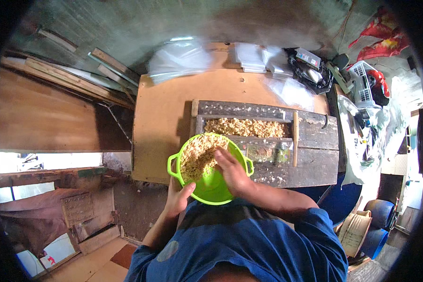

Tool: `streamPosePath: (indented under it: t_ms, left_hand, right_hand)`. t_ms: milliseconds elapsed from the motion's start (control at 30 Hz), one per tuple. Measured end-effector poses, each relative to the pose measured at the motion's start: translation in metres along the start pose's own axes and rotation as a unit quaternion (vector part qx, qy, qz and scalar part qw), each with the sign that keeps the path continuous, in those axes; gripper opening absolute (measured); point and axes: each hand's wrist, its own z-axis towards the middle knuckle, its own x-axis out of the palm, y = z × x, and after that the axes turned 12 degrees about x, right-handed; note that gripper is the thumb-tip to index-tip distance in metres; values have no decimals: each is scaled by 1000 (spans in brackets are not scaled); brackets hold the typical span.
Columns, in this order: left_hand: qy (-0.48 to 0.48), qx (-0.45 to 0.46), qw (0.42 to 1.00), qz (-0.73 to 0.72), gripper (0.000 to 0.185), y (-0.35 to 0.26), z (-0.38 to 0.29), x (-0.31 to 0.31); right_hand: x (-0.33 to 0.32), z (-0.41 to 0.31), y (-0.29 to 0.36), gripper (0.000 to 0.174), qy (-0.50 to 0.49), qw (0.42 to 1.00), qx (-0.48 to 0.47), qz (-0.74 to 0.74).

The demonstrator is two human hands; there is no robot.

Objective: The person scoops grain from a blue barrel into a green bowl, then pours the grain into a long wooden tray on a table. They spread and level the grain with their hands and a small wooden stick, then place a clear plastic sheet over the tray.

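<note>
A lime-green plastic bowl with two loop handles (pixel 213 195) is tilted in front of my body, over the near edge of a dark wooden board. My left hand (pixel 179 195) grips its left rim, thumb on the edge and fingers hidden beneath. Pale brown flaky pieces (pixel 197 151) fill the far left part of the bowl. My right hand (pixel 232 172) reaches inside with its fingers against the pieces; the fingertips are partly hidden. Beyond the bowl, similar pieces (pixel 246 127) lie in a long rectangular recess of the worn wooden board (pixel 313 164).
A wooden stick (pixel 295 139) lies across the board. Clear plastic sheets or bags (pixel 179 60) and stacked clear bags (pixel 250 58) sit along the table's (pixel 162 105) back edge. A black plastic bag (pixel 313 79) and a white crate (pixel 363 84) are at the back right. Planks (pixel 70 79) lean left.
</note>
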Motion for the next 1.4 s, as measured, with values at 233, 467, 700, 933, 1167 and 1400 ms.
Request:
streamPosePath:
  t_ms: [233, 467, 700, 933, 1167, 1400]
  left_hand:
    - [-33, -6, 999, 27, 86, 9, -18, -19]
    - [-42, -14, 999, 22, 85, 19, -26, -39]
    - [-78, -38, 996, -29, 82, 34, -26, -52]
    - [-94, -76, 988, -95, 77, 33, -14, -60]
    - [-58, -49, 989, -124, 71, 43, -10, -70]
    - [19, 57, 998, 13, 70, 67, -9, -88]
  right_hand:
    - [39, 19, -15, 70, 63, 971, 63, -220]
    - [63, 28, -28, 69, 104, 961, 175, -190]
    - [67, 47, -33, 53, 149, 944, 280, -89]
    - [63, 33, 1, 40, 144, 940, 309, 32]
    - [56, 29, 30, 37, 118, 940, 309, 90]
    - [34, 56, 58, 37, 165, 937, 274, 143]
